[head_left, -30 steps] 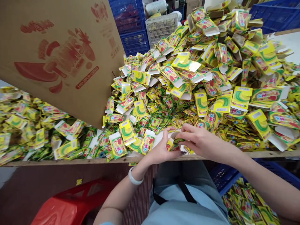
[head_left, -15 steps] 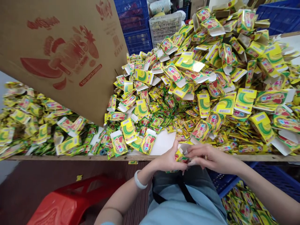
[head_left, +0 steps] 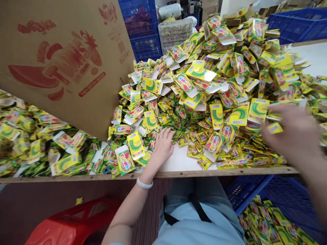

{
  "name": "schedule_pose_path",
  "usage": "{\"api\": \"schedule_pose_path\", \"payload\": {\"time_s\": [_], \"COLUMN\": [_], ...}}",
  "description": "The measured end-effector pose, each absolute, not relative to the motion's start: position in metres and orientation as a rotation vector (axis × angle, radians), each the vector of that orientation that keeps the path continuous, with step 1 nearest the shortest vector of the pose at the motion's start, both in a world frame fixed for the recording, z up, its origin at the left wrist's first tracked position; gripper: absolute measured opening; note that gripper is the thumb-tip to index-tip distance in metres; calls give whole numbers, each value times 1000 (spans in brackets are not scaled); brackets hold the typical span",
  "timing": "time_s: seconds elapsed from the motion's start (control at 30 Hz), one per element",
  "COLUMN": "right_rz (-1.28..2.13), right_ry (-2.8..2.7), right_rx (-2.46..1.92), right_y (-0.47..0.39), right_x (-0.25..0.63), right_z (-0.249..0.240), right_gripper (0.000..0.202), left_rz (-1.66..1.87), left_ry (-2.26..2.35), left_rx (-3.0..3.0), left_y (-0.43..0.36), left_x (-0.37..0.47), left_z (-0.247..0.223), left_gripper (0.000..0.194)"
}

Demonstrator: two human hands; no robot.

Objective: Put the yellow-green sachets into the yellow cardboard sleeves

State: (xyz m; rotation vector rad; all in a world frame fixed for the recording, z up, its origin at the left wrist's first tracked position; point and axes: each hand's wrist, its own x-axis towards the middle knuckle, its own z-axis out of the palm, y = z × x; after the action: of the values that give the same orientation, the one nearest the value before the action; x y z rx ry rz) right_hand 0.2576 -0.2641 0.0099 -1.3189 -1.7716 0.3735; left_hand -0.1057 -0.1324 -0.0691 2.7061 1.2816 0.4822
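My left hand lies at the front of a heap of small green sachets, its fingers stretched out and touching them. Nothing shows in its grasp. My right hand is smeared by motion over the yellow printed cartons on the right, so its fingers and anything in them cannot be made out. Just left of my left hand lie a yellow carton and an open-flapped carton. Small yellow sachets lie near the table's front edge.
A large brown cardboard box stands tilted on the left of the table. Blue crates and a white basket stand behind. A blue crate with filled cartons sits below at right. A red stool is at lower left.
My hands have parted. The carton they held together at the table's front edge is no longer in view there. The left moved forward onto the sachets; the right swung right over the cartons.
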Motion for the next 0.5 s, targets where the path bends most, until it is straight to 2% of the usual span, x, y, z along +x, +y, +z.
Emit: {"api": "schedule_pose_path", "payload": {"time_s": [0.03, 0.07, 0.17, 0.3, 0.4, 0.5], "right_rz": [104, -18, -23, -48, 142, 583], "right_ry": [-1835, -1998, -2412, -2505, -2304, -1961], "right_rx": [-1397, -1398, -1432, -1502, -1435, -1349], "right_y": [-257, -251, -234, -219, -218, -223], "right_x": [230, 201, 133, 113, 124, 128], "right_z": [-6, -24, -72, -99, -93, -77], "right_gripper": [30, 32, 43, 22, 20, 24], "left_rz": [504, 523, 539, 448, 466, 706], "left_ry": [1352, 1417, 1531, 1566, 1573, 1511], "left_rx": [2698, 2677, 2625, 2665, 2565, 2242], "left_y": [-130, -129, -124, -118, -114, -118], "left_x": [-109, -112, -115, -112, -116, -122], "left_z": [-67, -66, -66, -71, -70, -67], "left_gripper": [54, 49, 44, 43, 37, 36]}}
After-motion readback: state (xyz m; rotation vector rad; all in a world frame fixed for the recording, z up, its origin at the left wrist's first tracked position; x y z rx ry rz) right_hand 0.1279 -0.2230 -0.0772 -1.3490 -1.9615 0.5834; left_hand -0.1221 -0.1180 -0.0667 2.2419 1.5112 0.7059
